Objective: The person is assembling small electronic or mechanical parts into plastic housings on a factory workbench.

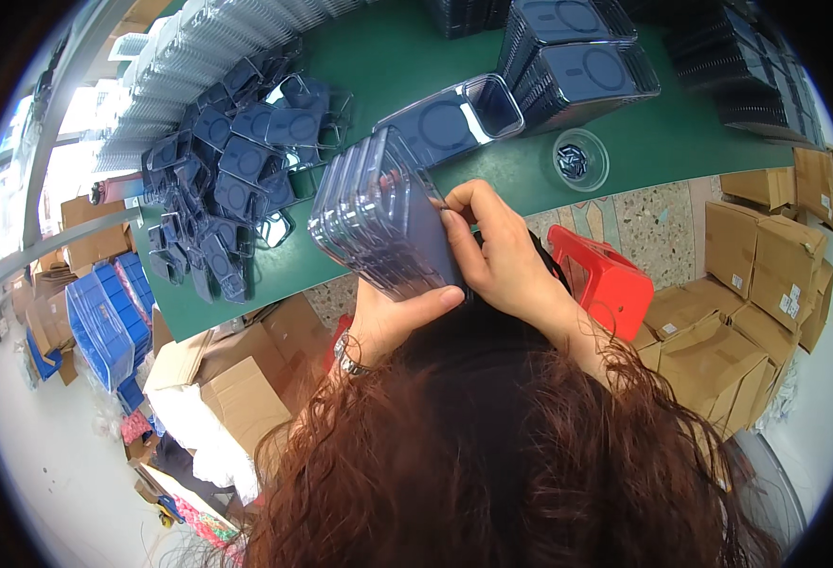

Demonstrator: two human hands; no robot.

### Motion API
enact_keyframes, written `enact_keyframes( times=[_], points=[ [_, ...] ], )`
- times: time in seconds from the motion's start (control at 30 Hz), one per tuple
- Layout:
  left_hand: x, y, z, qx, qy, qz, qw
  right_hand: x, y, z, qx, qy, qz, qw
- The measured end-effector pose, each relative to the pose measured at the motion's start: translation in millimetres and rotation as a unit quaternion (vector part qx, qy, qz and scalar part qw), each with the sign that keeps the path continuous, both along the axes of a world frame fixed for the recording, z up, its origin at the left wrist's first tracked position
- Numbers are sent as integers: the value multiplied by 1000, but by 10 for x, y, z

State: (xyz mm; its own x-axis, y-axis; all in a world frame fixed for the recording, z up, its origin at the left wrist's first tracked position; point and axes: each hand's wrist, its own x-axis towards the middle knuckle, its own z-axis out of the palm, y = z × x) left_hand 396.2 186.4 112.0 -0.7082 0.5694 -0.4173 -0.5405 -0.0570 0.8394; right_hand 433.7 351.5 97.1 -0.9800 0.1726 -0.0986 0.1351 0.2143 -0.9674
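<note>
My left hand is closed under a stack of clear plastic trays, its thumb along the near edge. In the outermost tray lies a dark blue phone case. My right hand is at the right edge of that case, thumb and forefinger pinched together; what they grip is hidden. Just beyond the stack, another clear tray with a dark case rests on the green table. A heap of loose dark blue phone cases spreads at the left.
Stacked trays with cases stand at the back right. A clear round tub holds small dark parts. Nested clear trays line the back left. Beside me are a red stool, cardboard boxes and blue crates.
</note>
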Motion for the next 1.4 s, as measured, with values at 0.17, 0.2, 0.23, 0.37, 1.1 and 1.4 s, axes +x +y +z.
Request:
enact_keyframes(
  times=[0.17, 0.2, 0.23, 0.37, 1.1, 1.4],
  points=[
    [25, 56, 0, -32, -26, -6, 999, 18, 34, -69, 23, 25, -26, 999],
    [29, 75, -35, -30, -25, -8, 999, 19, 48, -83, 25, 26, -28, 999],
    [41, 92, -92, -16, -11, 1, 1000, 19, 64, -95, 20, 27, -29, 999],
    [17, 189, -73, -14, -35, 18, 999, -33, 114, -103, -35, 12, -42, 998],
    [-882, 804, 307, -468, 571, -206, 643, 331, 1732, -1566, 448, -75, -123, 883],
    [-981, 887, 79, -496, 586, -214, 604, 225, 2023, -2044, 574, -154, -12, 804]
  ],
)
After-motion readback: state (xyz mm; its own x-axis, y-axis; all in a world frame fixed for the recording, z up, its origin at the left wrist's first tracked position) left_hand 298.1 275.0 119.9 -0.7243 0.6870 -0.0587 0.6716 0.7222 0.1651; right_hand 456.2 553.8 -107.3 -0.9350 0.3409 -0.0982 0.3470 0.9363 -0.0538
